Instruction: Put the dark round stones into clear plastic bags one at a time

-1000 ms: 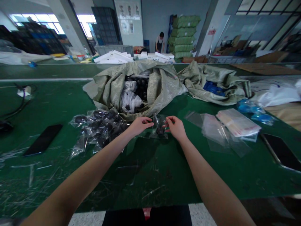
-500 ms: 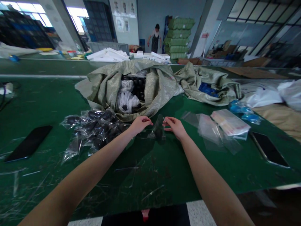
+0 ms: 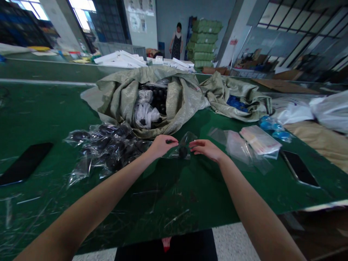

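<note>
Right hand (image 3: 206, 149) at clear bag's (image 3: 185, 148) edge

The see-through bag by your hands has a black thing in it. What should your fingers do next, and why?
Probably pinch the clear plastic bag: the dark round thing sits inside, and the left hand and right hand are beside it.

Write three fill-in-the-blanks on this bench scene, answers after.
The left hand and right hand are at either side of a clear plastic bag holding one ____ round object.
The workbench surface is ____.
A stack of plastic bags lies to the ____ of the right hand.

dark; green; right
</note>
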The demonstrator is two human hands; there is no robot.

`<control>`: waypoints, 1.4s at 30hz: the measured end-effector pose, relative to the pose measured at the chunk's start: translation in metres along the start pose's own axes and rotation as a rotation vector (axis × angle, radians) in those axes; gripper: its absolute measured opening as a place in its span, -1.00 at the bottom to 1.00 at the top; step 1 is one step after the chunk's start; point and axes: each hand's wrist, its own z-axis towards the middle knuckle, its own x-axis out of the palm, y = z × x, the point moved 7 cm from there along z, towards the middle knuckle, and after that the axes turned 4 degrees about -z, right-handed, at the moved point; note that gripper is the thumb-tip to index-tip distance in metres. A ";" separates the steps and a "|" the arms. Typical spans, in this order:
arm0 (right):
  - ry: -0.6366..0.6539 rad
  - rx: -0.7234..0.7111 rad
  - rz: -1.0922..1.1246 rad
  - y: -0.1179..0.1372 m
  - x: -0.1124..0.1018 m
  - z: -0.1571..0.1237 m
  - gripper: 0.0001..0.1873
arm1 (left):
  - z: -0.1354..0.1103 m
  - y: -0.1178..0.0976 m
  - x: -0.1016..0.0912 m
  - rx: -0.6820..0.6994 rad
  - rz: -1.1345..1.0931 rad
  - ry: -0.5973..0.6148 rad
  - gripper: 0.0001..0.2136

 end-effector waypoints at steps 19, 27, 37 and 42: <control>-0.312 -0.200 -0.025 -0.002 -0.012 0.037 -0.80 | 0.029 0.044 -0.001 -0.107 -0.129 -0.147 -0.88; -0.270 -0.178 0.146 -0.006 -0.007 0.039 -0.81 | 0.034 0.042 0.001 -0.072 -0.130 -0.156 -0.84; -0.251 -0.025 0.340 -0.011 -0.005 0.040 -0.93 | 0.029 0.046 0.005 -0.242 -0.262 -0.159 -0.77; -0.246 0.014 0.360 -0.012 -0.004 0.041 -0.92 | 0.029 0.053 0.013 -0.388 -0.529 -0.133 -0.77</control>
